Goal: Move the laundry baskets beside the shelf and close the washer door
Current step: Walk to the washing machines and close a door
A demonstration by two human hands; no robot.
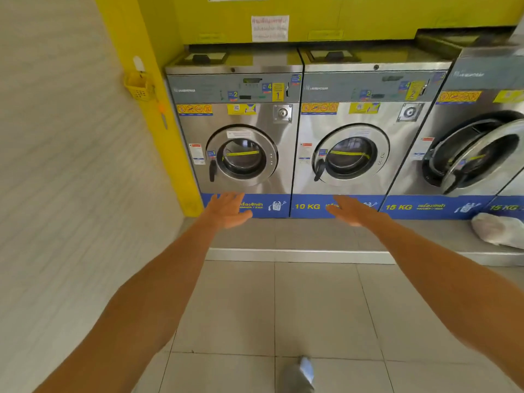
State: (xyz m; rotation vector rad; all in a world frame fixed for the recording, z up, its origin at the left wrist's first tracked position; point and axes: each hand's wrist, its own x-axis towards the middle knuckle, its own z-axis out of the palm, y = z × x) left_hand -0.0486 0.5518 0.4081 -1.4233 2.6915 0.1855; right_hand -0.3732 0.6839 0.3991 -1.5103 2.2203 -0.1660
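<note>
Both hands, the left hand (228,209) and the right hand (350,209), are held out spread and empty before the washers, whose third door (479,154) at the right edge is seen ajar, while no baskets or shelf are shown.

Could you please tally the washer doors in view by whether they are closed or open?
Closed doors: 2, washer 1 door and washer 2 door
Open doors: 1, third washer door
Total: 3
</note>
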